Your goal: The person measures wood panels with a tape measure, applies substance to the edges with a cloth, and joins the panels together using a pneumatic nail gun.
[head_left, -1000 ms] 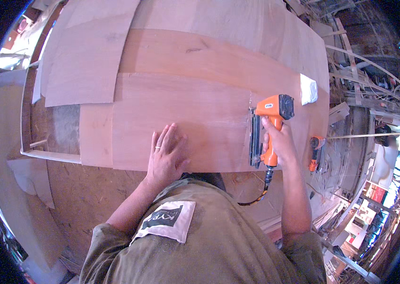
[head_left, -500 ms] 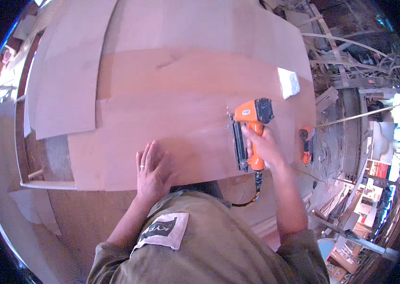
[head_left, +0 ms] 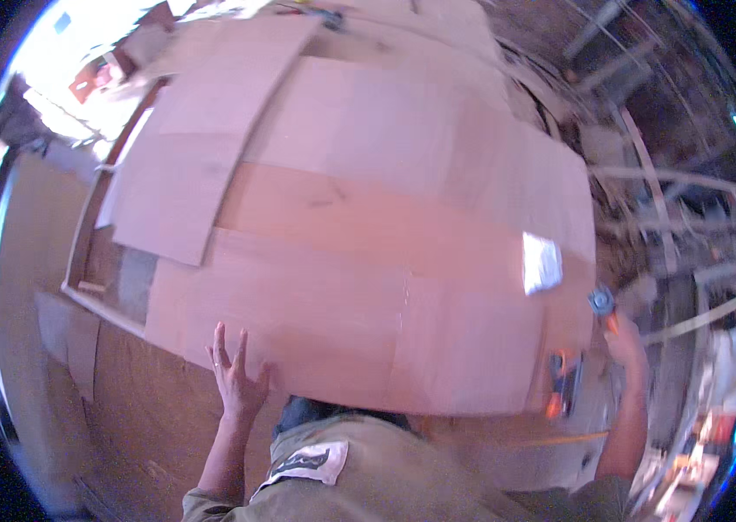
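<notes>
A thin plywood sheet [head_left: 316,322] lies in front of me, its near edge close to my body. My left hand [head_left: 240,378] is open at that edge, fingers spread; whether it touches the sheet I cannot tell. Beyond the sheet's right side my right hand [head_left: 625,341] is closed round an orange pneumatic nail gun [head_left: 603,306]. The gun appears nearly end-on, its black cap facing up, and most of its body is hidden. A second orange and black tool [head_left: 565,383] lies by the sheet's right edge.
Further plywood panels [head_left: 203,148] overlap on the left and far side. A white paper-like piece [head_left: 542,263] rests at the right. Wooden strips [head_left: 690,183] and scrap clutter the right side. A frame edge [head_left: 107,311] shows at the left.
My right hand has lifted the nail gun away from the sheet and swung it right. My left hand has moved left with fingers spread wider. The view has shifted.
</notes>
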The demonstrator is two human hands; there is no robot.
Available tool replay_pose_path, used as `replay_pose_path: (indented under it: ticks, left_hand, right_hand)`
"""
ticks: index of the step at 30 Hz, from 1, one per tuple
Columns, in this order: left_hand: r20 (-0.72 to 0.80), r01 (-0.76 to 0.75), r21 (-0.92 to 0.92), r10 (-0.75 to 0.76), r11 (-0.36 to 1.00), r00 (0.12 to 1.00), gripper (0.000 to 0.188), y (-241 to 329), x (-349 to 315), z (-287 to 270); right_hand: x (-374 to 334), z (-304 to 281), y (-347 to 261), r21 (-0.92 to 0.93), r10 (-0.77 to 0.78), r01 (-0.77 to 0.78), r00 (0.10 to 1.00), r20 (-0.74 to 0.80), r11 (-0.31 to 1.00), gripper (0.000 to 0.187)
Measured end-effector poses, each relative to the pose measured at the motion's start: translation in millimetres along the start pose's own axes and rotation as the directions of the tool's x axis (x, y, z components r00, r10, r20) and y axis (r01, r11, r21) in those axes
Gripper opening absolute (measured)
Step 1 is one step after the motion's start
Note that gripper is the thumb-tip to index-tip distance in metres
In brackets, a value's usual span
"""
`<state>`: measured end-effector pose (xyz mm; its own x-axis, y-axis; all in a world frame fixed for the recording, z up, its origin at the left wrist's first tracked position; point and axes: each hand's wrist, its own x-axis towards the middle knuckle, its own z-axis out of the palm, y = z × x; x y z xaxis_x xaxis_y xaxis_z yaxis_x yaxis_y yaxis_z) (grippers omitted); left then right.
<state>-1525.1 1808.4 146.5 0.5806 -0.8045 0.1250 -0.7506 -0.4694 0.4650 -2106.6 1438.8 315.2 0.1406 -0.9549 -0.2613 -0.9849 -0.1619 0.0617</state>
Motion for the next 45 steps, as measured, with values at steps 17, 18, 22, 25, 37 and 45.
replay_pose_path:
  ticks: [17,18,22,25,37,45]
  left_hand:
    - [0.040,0.878,0.440,-0.981,0.189,0.191,0.069,-11.0,-319.5,-20.4]
    - [0.087,0.885,0.461,-0.996,0.064,0.027,0.069,-4.7,-335.0,-19.8]
    - [0.122,0.897,0.436,-0.984,-0.065,-0.131,0.068,1.7,-376.1,-20.9]
    - [0.228,0.927,0.358,-0.952,-0.115,-0.206,0.065,-4.2,-399.1,-6.4]
    - [0.501,0.966,0.035,-0.841,0.255,0.204,0.026,-207.6,-517.0,37.3]
    - [0.377,0.967,-0.023,-0.894,0.254,0.243,0.040,-421.4,-531.2,-65.0]
  right_hand:
    - [304.0,95.0,-49.5,0.224,-0.413,0.519,0.824,-0.389,0.825,0.070]
    - [303.6,92.6,-49.9,0.221,-0.402,0.464,0.873,-0.276,0.858,0.072]
    - [300.8,71.3,-47.9,0.009,-0.401,0.408,0.901,-0.165,0.913,0.063]
    - [311.6,61.4,-75.0,-0.021,-0.403,0.423,0.844,-0.353,0.906,0.044]
    - [-2.5,63.5,-476.1,0.319,-0.505,0.781,0.601,-0.620,0.537,0.020]
    - [-153.6,90.2,-657.6,0.467,-0.408,0.730,0.674,-0.616,0.500,0.018]
